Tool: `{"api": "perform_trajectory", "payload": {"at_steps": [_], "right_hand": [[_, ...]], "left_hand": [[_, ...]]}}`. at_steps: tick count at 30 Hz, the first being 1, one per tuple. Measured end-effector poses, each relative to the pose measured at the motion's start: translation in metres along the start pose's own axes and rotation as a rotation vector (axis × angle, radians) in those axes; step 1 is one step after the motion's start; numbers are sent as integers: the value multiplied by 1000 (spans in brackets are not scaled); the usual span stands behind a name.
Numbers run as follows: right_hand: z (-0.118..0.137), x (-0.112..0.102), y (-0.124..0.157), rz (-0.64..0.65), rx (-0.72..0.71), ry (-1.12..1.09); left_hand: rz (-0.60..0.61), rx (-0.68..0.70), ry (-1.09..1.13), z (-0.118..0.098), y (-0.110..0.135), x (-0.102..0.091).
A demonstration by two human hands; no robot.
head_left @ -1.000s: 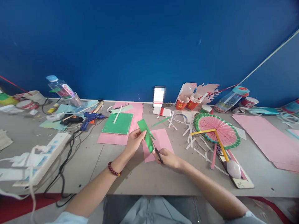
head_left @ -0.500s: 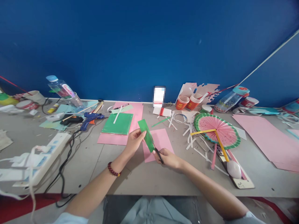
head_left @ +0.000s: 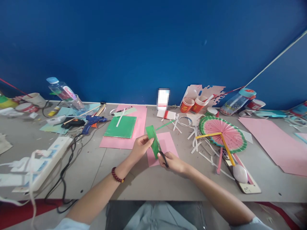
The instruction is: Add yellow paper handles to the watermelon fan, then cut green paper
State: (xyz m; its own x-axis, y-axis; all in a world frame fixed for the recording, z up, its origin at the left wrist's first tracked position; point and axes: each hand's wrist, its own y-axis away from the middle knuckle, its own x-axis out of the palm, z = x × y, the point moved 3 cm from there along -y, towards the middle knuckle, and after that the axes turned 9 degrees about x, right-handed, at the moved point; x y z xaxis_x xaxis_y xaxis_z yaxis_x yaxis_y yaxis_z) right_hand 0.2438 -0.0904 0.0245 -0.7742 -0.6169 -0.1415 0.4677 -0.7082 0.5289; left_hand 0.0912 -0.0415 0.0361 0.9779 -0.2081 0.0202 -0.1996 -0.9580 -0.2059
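Note:
Between thumb and fingers, my left hand [head_left: 142,147] pinches a strip of green paper [head_left: 152,140] held tilted above the table. My right hand [head_left: 173,162] is closed around the dark handles of a pair of scissors [head_left: 163,158]. The blades lie along the right edge of the green strip, pointing away from me. Under both hands, a pink paper sheet [head_left: 168,143] lies flat. To the left, a pack of green paper [head_left: 121,127] rests on a larger pink sheet [head_left: 141,119], with a white strip across it.
A watermelon-patterned paper fan [head_left: 230,127] lies on the right among white paper strips [head_left: 195,143]. Red paper cups [head_left: 187,105] stand at the back. On the left are a blue glue gun [head_left: 92,123], a power strip [head_left: 51,159] with cables, and a plastic bottle [head_left: 63,91].
My left hand and the green strip have shifted slightly right and towards me, and the strip stands steeper. The scissors now lie along the strip's right edge; my right hand has barely moved.

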Motion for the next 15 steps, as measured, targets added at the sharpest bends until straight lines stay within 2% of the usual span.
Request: {"api": "perform_trajectory", "payload": {"at_steps": [15], "right_hand": [[1,1,1,-20,-10,0]], "left_hand": [[0,-3,7,5,-1,1]]}}
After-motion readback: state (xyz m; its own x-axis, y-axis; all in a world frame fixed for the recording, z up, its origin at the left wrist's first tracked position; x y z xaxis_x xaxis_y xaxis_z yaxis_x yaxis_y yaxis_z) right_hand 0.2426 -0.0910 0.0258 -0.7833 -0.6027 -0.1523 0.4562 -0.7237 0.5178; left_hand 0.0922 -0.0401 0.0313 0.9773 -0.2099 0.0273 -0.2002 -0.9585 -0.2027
